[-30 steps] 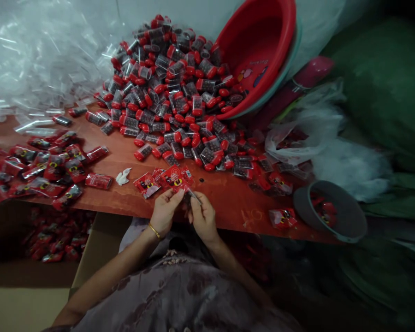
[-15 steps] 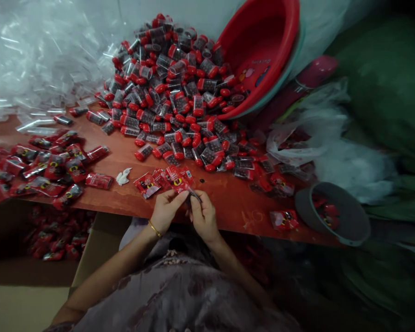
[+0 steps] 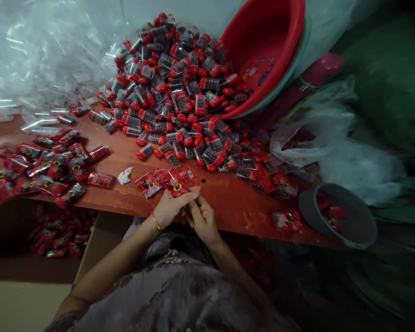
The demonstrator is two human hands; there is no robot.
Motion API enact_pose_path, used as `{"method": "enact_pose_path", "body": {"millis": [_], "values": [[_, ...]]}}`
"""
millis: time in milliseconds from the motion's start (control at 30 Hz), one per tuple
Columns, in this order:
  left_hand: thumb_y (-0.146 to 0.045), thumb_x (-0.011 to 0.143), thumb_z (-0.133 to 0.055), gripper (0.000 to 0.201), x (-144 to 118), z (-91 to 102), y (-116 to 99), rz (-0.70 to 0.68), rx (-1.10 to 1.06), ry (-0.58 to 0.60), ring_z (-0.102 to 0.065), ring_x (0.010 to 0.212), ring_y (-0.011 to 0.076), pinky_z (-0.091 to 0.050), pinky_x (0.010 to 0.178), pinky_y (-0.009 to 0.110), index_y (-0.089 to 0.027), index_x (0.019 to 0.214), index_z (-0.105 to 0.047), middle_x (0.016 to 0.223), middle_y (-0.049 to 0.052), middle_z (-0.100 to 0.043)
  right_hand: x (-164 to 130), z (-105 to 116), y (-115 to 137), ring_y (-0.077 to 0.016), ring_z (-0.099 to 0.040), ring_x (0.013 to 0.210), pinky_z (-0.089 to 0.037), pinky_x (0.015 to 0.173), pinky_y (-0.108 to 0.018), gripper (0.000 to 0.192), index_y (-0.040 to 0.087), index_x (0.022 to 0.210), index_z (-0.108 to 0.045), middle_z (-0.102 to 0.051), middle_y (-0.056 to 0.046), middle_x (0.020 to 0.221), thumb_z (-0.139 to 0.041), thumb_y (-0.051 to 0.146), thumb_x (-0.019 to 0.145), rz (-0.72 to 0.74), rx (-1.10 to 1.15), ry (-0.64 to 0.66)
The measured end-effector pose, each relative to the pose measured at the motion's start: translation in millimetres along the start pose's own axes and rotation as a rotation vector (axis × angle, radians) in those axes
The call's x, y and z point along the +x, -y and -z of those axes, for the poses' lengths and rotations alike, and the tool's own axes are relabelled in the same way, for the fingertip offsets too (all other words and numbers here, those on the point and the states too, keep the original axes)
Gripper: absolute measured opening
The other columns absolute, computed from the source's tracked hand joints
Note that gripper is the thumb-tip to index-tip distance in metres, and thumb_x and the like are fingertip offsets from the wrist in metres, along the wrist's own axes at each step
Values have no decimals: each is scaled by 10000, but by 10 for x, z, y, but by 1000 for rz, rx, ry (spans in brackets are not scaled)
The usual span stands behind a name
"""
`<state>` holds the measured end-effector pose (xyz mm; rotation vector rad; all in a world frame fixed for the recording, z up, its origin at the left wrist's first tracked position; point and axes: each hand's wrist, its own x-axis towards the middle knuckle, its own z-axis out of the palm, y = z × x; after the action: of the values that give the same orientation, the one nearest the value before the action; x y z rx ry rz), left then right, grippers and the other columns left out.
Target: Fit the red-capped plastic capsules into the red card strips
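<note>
My left hand (image 3: 171,208), with a gold bangle at its wrist, is closed at the table's front edge. A small red printed packet (image 3: 174,182) sticks out beyond its fingers, its near end hidden by the hand. My right hand (image 3: 203,218) presses against the left from the right side, fingers bent together; whatever lies between the fingertips is hidden. Flat red packets (image 3: 148,184) lie on the table just beyond the left hand. Farther back rises a large heap of clear tubes with red caps and dark contents (image 3: 173,99).
Filled red packets (image 3: 57,165) lie at left, above a cardboard box (image 3: 86,249) holding more. White crumpled tissue (image 3: 125,175) sits nearby. Clear empty tubes (image 3: 48,55) pile up behind. A red basin (image 3: 293,41) leans at right; a grey bowl (image 3: 364,226) stands at the right edge.
My hands have drawn closer together, the left thumb now reaching over the right fingertips. The dark end seen between them is now covered. The red packet has shifted slightly toward me.
</note>
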<state>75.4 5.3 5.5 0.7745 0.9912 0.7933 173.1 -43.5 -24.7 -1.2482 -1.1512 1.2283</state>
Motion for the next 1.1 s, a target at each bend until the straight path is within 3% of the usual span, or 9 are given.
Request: {"method": "enact_pose_path", "body": {"millis": [67, 133, 233, 467, 733, 833, 1000, 1100], "values": [[-462, 588, -762, 407, -6, 11, 26, 4, 30, 41, -431, 344, 91, -321, 356, 225, -134, 827, -722, 432, -33, -531, 11, 1, 20, -49, -352, 366, -316, 351, -184, 300, 207, 970, -518, -466, 64, 584, -399, 477, 915, -15, 71, -24], [-508, 606, -740, 389, -2, 26, 48, -86, -17, 17, -437, 369, 86, -340, 384, 216, -153, 758, -701, 414, -47, -486, 29, 19, 35, -49, -366, 378, -317, 364, -184, 286, 203, 918, -521, -477, 62, 587, -418, 470, 911, 9, 56, -68], [-549, 630, -708, 391, 7, 33, 61, -203, -103, -53, -460, 433, 79, -379, 444, 213, -163, 630, -640, 483, -30, -533, 53, 44, 39, -64, -408, 402, -346, 399, -198, 278, 205, 940, -510, -503, 56, 593, -404, 461, 918, 69, -36, -108], [-525, 614, -728, 380, -58, -14, 82, -183, -16, -66, -433, 440, 68, -373, 446, 209, -153, 630, -650, 503, -37, -545, 55, 3, 57, -113, -514, 527, -389, 453, -219, 261, 215, 904, -521, -551, 12, 636, -380, 434, 927, 116, -220, -253], [-521, 613, -733, 392, 22, -33, -2, -166, -130, -102, -435, 395, 74, -379, 401, 209, -150, 680, -622, 478, -32, -530, 80, 132, 19, -78, -488, 439, -422, 447, -210, 250, 214, 968, -512, -592, 32, 669, -451, 445, 893, 21, 18, 7], [-518, 604, -740, 401, 52, -8, 14, -153, -111, -125, -448, 423, 68, -382, 413, 203, -141, 678, -627, 556, -5, -586, 69, 150, -3, -83, -508, 425, -455, 467, -222, 280, 205, 980, -517, -595, 42, 626, -505, 455, 854, -29, 88, 2], [-478, 612, -752, 362, 46, 79, 124, -146, -29, -120, -506, 505, 79, -408, 497, 197, -131, 661, -660, 581, 8, -610, 56, 125, -1, -93, -513, 380, -436, 422, -209, 255, 203, 831, -527, -565, 59, 501, -540, 457, 821, -34, 28, -27], [-462, 589, -772, 354, -11, 111, 167, -108, -91, -98, -513, 512, 74, -419, 516, 193, -136, 658, -651, 594, -7, -611, 90, 72, -4, -92, -509, 357, -423, 397, -199, 259, 205, 765, -523, -551, 66, 468, -577, 457, 790, -52, 39, -32]]}}
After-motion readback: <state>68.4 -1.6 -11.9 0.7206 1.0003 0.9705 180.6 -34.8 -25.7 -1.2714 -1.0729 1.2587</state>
